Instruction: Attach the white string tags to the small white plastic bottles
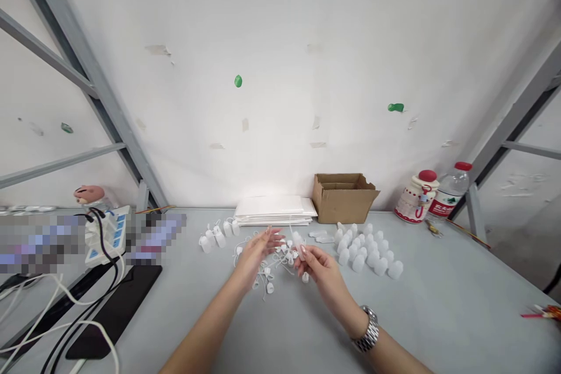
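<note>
My right hand (316,263) is closed on a small translucent white bottle (298,239), pinched between thumb and fingers, with a thin white cord standing up at its top. To its left, my left hand (258,252) has its fingers stretched out towards the bottle, with nothing visible in them. Beneath and between both hands lie several small white caps with cord loops (270,288), in a loose pile partly hidden by the fingers. Several translucent bottles (372,258) stand grouped to the right. Further left, several white bottles with cord loops (220,238) stand together.
A stack of white padded envelopes (274,210) and a cardboard box (346,201) stand against the wall. Flat clear pieces (323,238) lie before the box. At right are a red-capped jug (416,196) and water bottle (450,190); at left, a power strip (107,236), cables and a black slab (116,312).
</note>
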Tool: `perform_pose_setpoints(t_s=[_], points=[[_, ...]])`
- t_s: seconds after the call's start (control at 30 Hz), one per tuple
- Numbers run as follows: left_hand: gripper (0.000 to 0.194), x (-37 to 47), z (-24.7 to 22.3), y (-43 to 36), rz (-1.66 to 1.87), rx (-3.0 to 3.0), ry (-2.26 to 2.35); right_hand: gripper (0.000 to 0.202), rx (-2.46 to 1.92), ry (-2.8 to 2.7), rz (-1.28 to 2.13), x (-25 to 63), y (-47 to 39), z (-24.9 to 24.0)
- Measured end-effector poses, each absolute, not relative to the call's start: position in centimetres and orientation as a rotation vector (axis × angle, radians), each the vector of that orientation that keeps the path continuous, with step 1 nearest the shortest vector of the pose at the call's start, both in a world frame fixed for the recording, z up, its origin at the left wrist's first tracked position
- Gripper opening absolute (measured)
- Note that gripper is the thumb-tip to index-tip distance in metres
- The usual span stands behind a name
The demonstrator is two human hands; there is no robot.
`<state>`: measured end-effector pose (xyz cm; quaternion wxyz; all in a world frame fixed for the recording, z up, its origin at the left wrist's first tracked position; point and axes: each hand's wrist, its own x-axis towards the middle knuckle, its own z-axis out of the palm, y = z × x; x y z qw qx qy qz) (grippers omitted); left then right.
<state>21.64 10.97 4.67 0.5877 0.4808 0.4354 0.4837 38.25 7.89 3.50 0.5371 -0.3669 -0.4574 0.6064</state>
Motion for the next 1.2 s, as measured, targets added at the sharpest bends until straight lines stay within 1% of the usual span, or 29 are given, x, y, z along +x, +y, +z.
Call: perform_pose_setpoints(t_s=[0.1,0.2,0.3,0.4,0.53,0.7,0.87,0.97,1.2], points=[[0.033,20.4,4.1,11.7,1.173,1.609,1.386,0.032,-0.898,-1.006,1.378,38.7,8.2,3.6],[0.023,20.2,3.0,11.9,1.009,2.014,1.557,0.031,-0.900,-0.951,1.361,39.0,8.4,3.7],[0.026,20.9,1.5,11.7,0.832,2.243,1.576,0.031,-0.900,-0.931,1.361,39.0,8.3,3.7],[0.030,21.5,0.1,11.7,0.745,2.423,1.599,0.031,-0.918,-0.949,1.355,38.9,8.2,3.8],[0.027,21.8,-1.1,12.1,0.776,2.454,1.633,0.033,-0.928,-0.962,1.369,38.8,7.9,4.0],[0.024,22.0,-0.8,12.5,0.835,2.449,1.718,0.032,-0.937,-0.979,1.356,38.7,7.8,4.1],[0.017,22.1,-0.7,12.8,0.727,2.471,1.751,0.032,-0.928,-0.997,1.362,38.6,7.8,3.7],[0.017,22.0,-0.8,13.0,0.664,2.407,1.771,0.031,-0.925,-1.016,1.379,38.4,7.8,3.4],[0.017,21.4,-0.5,13.0,0.675,2.297,1.761,0.030,-0.933,-1.040,1.403,38.4,8.0,2.8]])
